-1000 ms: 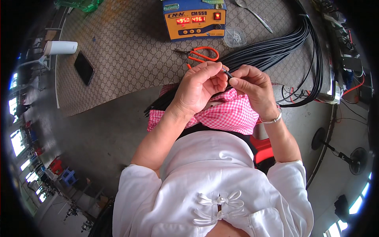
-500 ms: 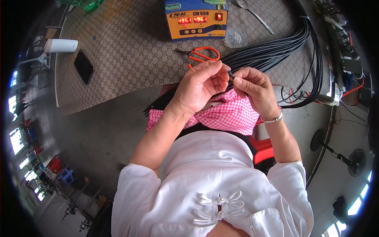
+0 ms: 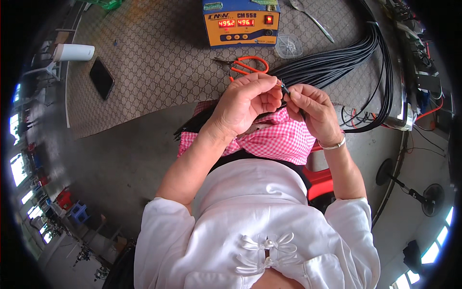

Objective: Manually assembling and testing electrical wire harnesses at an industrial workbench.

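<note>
Above the near edge of the table my two hands meet around the end of a thin black cable (image 3: 286, 90). My right hand (image 3: 314, 111) pinches its black jacket between thumb and forefinger. At the tip, the thumb and forefinger of my left hand (image 3: 246, 100) are closed on fine wires that stick out; their detail is too small to make out. The other left fingers curl loosely. Just beyond the hands lies a thick bundle of black cables (image 3: 332, 60), passing behind them toward my lap. Orange-handled cutters (image 3: 251, 59) rest on the table beyond my left hand.
A blue and yellow station box (image 3: 240, 31) with lit red digits stands at the back, beside a clear plastic dish (image 3: 288, 46) and a metal spoon-like tool (image 3: 315, 22). At left are a phone (image 3: 101, 78) and a white cup (image 3: 77, 52). Pink checked cloth (image 3: 284, 139) covers my lap.
More of the black cable's end shows between my fingers, and it tilts differently. My right fingertips have shifted slightly along it. My left hand keeps its pinch almost in place.
</note>
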A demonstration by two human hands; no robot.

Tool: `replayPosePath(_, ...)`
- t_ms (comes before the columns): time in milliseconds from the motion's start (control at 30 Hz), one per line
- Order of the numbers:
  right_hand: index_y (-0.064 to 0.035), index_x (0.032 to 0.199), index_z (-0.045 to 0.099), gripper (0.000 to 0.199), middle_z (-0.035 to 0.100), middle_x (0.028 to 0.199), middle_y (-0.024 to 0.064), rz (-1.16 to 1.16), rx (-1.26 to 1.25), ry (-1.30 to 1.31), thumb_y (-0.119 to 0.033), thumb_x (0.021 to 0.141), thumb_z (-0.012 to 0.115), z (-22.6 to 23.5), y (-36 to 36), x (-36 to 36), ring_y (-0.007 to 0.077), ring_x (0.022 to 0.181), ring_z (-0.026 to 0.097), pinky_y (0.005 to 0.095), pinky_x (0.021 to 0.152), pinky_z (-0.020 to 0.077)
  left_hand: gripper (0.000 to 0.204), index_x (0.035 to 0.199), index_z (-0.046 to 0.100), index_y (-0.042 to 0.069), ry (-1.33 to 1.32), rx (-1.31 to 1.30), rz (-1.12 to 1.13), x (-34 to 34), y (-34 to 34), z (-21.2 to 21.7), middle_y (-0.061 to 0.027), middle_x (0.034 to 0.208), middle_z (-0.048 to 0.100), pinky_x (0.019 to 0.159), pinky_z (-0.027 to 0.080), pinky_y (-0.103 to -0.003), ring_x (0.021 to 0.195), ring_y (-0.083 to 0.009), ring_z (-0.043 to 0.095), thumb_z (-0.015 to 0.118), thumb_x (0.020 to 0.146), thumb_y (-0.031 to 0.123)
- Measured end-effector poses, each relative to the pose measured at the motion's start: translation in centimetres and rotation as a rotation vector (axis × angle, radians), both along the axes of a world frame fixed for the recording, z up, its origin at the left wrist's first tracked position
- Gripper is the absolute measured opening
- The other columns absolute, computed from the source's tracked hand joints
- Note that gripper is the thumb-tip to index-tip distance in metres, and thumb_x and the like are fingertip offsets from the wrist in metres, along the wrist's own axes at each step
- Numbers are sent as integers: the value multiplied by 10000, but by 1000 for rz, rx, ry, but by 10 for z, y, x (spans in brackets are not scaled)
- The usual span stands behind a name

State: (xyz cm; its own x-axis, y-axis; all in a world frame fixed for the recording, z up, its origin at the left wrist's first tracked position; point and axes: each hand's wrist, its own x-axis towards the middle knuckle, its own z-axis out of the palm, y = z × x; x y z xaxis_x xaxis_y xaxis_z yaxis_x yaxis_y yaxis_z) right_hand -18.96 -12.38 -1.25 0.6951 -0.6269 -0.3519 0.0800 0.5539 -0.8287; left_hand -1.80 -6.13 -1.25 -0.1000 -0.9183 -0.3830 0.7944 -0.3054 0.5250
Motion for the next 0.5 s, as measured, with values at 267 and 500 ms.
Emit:
replayPosePath(267, 9, 851, 580, 217, 491, 642, -13, 13, -7, 10, -200, 874, 526, -1, 0, 0, 50, 544, 410, 176, 481, 304, 153, 838, 592, -4, -54, 53, -36, 4, -1, 4, -71, 716, 593, 598, 463, -262, 626, -162, 559, 517, 845, 128)
replayPosePath(500, 13, 864, 585, 210, 494, 634, -10, 19, 29, -14, -187, 875, 525, -1, 0, 0, 48, 543, 409, 173, 481, 309, 159, 827, 594, -8, -3, 68, -78, 7, -2, 1, -76, 707, 590, 589, 461, -262, 615, -166, 554, 518, 842, 131)
